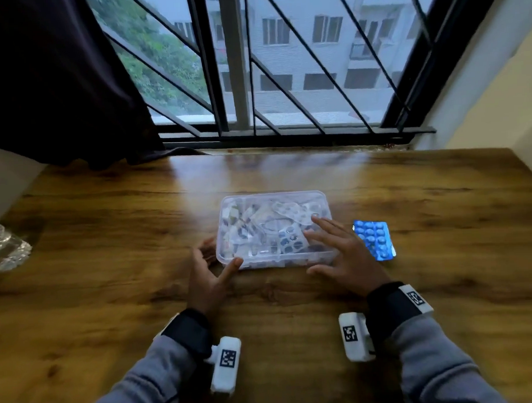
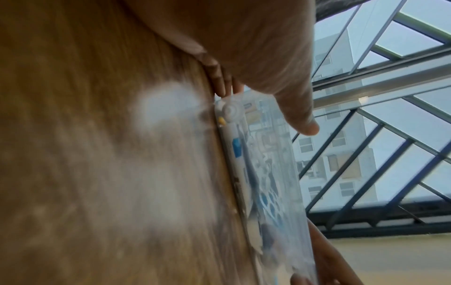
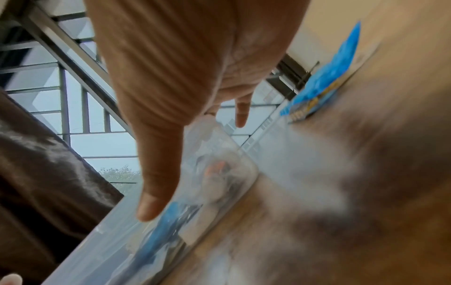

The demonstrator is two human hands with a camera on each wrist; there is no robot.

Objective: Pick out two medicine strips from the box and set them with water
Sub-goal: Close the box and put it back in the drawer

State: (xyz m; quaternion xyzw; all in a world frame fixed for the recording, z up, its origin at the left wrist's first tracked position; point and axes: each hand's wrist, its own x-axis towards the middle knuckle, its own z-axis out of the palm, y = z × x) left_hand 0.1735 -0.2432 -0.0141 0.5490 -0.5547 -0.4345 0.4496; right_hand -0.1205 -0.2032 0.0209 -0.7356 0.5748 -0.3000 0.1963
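A clear plastic box full of medicine strips sits mid-table. My left hand braces its front left corner, with the thumb straight along the front wall and the fingers along the left side. My right hand hovers over the box's right half, fingers spread and straight above the strips, holding nothing. In the right wrist view the thumb points down at the box. A blue blister strip lies flat on the table just right of the box, also in the right wrist view as the blue strip.
A clear crinkled plastic bottle stands at the table's far left edge. The wooden table runs up to a barred window at the back. A dark curtain hangs at the back left.
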